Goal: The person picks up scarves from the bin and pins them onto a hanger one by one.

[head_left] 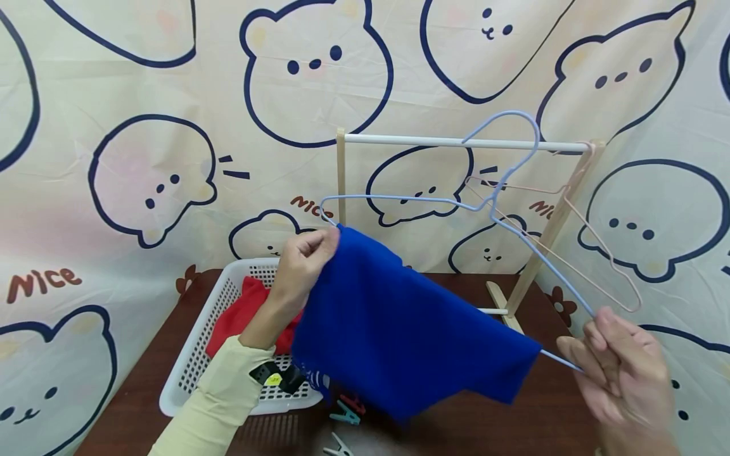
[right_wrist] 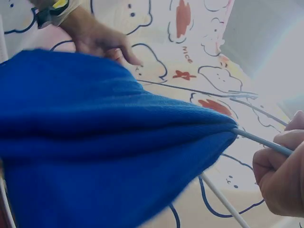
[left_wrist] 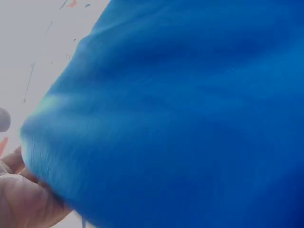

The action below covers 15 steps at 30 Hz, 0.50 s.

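Head view: bear-print curtain (head_left: 114,95) behind, brown table (head_left: 513,411), white basket (head_left: 194,361) with red cloth (head_left: 239,313). We're threading blue cloth (head_left: 399,329) onto blue hanger (head_left: 502,183). Left hand (head_left: 302,263) pinches cloth edge at hanger's left end, wrist raised. Right hand (head_left: 621,373) pinches hanger's bottom wire, low right. Keep wire steady, slide cloth evenly.

Left wrist: cloth (left_wrist: 180,114) fills view, fingers (left_wrist: 23,199) clamped on edge.

Right wrist: fingers (right_wrist: 280,175) curled round wire (right_wrist: 261,141) emerging from cloth.

Blue cloth (head_left: 399,329), soft knit, draped over the bottom bar of a pale blue wire hanger (head_left: 502,190). Held mid-air, tilted down to the right, above the table's near centre.
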Available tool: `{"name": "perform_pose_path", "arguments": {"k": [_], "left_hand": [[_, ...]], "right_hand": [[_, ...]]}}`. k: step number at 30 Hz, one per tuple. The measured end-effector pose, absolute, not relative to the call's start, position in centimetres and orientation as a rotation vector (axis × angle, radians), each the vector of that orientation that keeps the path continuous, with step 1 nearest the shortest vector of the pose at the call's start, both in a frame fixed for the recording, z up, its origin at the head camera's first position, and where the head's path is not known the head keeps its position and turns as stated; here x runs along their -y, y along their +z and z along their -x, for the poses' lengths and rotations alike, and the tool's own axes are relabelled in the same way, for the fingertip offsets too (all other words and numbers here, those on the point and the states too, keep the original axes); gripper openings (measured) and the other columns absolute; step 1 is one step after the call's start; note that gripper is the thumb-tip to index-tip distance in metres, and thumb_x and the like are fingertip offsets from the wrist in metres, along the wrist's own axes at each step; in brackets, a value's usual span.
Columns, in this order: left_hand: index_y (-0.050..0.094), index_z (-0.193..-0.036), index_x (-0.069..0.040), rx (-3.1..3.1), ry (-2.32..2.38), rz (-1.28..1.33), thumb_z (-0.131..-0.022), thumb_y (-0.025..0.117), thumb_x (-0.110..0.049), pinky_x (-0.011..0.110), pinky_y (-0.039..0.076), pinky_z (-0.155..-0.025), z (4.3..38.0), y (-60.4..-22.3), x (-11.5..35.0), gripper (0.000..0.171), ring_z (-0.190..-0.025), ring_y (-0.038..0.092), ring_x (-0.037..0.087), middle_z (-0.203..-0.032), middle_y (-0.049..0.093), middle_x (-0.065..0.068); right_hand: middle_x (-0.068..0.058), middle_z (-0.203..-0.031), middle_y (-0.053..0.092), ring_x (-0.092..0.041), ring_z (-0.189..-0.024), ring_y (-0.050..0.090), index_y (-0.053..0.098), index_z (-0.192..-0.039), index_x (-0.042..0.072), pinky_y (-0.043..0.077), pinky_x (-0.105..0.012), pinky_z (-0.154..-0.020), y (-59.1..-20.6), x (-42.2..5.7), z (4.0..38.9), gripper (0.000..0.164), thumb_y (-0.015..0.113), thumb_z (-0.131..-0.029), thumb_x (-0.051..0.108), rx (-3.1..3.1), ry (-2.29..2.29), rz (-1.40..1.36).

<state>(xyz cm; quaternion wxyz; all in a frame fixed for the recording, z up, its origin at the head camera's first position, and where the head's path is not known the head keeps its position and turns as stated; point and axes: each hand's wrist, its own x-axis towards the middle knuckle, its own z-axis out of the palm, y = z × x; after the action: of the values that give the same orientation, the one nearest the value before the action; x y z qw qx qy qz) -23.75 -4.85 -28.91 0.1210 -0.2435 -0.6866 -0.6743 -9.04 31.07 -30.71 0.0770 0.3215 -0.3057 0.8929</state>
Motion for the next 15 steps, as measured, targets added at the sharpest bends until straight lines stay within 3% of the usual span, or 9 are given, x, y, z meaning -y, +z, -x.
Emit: {"name": "perform_pose_path", "arguments": {"k": [3, 8, 11, 15], "left_hand": [[0.056, -0.076, -0.007, 1.945, -2.209, 0.642, -0.094, 0.053, -0.029, 0.021, 0.039, -0.047, 24.1, -29.8, 5.2, 0.028, -0.053, 0.047, 0.009, -0.058, 0.047, -0.005], [0.060, -0.086, -0.004, 2.121, -2.061, 0.625, -0.093, 0.053, -0.017, 0.021, 0.040, -0.053, 24.0, -31.5, 5.1, 0.016, -0.059, 0.048, 0.009, -0.064, 0.052, -0.005], [0.061, -0.095, -0.001, 2.190, -2.004, 0.750, -0.095, 0.047, -0.018, 0.024, 0.044, -0.061, 23.5, -31.7, 5.0, 0.022, -0.069, 0.051, 0.014, -0.075, 0.055, 0.002], [0.054, -0.120, -0.001, 2.285, -2.001, 0.902, -0.098, 0.040, -0.023, 0.028, 0.048, -0.078, 23.4, -31.4, 4.6, 0.034, -0.089, 0.056, 0.017, -0.102, 0.060, 0.013]], "right_hand": [[-0.009, -0.053, 0.027, -0.022, -0.036, 0.024, 0.048, -0.072, -0.013, 0.015, -0.031, -0.050, -30.8, -31.3, 8.5, 0.057, 0.003, -0.100, 0.008, 0.880, 2.710, -0.902], [-0.009, -0.054, 0.033, -0.022, -0.036, 0.024, 0.052, -0.079, -0.014, 0.016, -0.032, -0.050, -30.8, -31.3, 8.0, 0.053, 0.010, -0.102, 0.008, 0.916, 2.645, -0.763], [-0.009, -0.053, 0.035, -0.022, -0.035, 0.025, 0.052, -0.078, -0.014, 0.017, -0.032, -0.050, -30.7, -31.2, 8.0, 0.051, 0.013, -0.102, 0.008, 0.935, 2.600, -0.728], [-0.009, -0.051, 0.033, -0.022, -0.035, 0.026, 0.053, -0.077, -0.016, 0.016, -0.031, -0.049, -30.5, -31.0, 8.3, 0.053, 0.013, -0.102, 0.008, 0.898, 2.580, -0.744]]}}
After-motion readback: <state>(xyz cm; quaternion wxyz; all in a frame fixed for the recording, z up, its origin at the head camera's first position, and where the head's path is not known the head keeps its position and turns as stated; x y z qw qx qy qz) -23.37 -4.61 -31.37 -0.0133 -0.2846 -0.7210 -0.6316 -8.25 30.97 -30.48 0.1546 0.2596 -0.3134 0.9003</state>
